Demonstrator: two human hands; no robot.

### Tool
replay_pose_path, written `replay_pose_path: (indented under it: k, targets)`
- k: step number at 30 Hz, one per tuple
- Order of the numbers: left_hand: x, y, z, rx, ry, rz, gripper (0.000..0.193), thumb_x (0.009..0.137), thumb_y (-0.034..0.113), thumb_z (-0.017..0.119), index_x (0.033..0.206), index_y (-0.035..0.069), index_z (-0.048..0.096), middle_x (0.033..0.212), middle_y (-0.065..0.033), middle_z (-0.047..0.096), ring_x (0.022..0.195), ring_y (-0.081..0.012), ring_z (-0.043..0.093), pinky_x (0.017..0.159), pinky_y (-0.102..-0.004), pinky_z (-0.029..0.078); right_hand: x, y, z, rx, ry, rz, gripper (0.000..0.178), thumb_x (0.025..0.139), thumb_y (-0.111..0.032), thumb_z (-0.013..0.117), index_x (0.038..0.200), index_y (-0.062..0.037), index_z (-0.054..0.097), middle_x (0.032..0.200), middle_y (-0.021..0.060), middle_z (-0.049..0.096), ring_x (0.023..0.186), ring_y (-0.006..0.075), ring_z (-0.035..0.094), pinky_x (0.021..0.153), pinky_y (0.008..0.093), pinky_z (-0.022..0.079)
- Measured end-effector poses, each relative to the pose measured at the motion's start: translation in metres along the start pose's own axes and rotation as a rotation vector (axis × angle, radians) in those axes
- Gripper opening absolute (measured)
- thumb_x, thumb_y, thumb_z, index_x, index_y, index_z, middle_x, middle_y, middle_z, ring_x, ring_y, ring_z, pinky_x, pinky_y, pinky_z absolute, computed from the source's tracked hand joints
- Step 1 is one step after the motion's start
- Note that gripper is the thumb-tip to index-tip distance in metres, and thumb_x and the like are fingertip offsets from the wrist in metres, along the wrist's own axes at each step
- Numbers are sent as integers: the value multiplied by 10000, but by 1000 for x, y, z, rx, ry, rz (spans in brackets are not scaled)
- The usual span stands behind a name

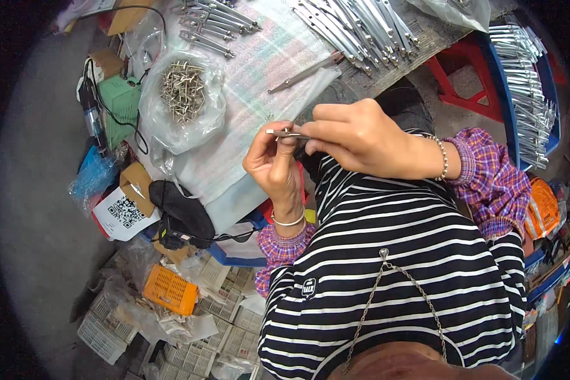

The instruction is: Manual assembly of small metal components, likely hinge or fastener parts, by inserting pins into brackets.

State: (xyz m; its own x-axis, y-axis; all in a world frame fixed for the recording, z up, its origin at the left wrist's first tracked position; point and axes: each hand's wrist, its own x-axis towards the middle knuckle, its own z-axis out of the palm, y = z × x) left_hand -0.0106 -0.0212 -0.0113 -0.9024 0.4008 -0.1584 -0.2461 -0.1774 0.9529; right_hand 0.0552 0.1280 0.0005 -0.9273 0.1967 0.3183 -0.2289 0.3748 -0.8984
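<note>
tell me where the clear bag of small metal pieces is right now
In the head view, the clear bag of small metal pieces sits upper left, between the green box and the left hand.

Glossy metal, crinkled plastic, matt cloth

At the dial's centre, the slim held piece (289, 134) is grey metal, its finish too small to tell. At one o'clock, flat strips (354, 31) of smooth metal gleam. At ten, a shiny, crinkled clear-plastic bag (153, 120) surrounds bright metal pins (182, 95). Matt woven cloth forms the checked sleeve (495, 174) at three; matt newspaper (193, 354) lies at seven.
</note>
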Motion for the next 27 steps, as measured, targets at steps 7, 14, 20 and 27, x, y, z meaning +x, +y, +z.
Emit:
replay_pose_path:
  k: [7,14,20,27]
  targets:
    - [0,8,-8,315,36,128,115,809,35,588,870,-62,598,798,-79,566,709,-133,517,663,-229,402,18,12,-22,1273,-511,1115,209,832,-140,579,828,67,611,557,62,572,339,2,354,309,140,256]
    - [10,4,-15,-297,-145,-144,222,789,134,639,921,-38,590,762,-66,521,702,-173,455,619,-268,357,3,7,-9,1010,-229,873,210,850,-160,571,885,44,603,635,54,589,438,38,483,388,147,368]
    - [9,-3,-18,-377,-158,-190,233,775,141,654,933,-14,583,770,-59,516,712,-168,452,607,-265,354,-4,12,-4,931,-222,747,157,827,-98,587,939,11,566,720,17,585,610,60,539,534,172,427]
    - [7,-3,-15,-373,-148,-196,240,762,149,669,926,-1,579,792,-76,530,735,-166,469,616,-247,366,-9,11,11,296,-110,378,121,834,-86,552,894,18,572,710,68,566,642,96,521,562,228,413]
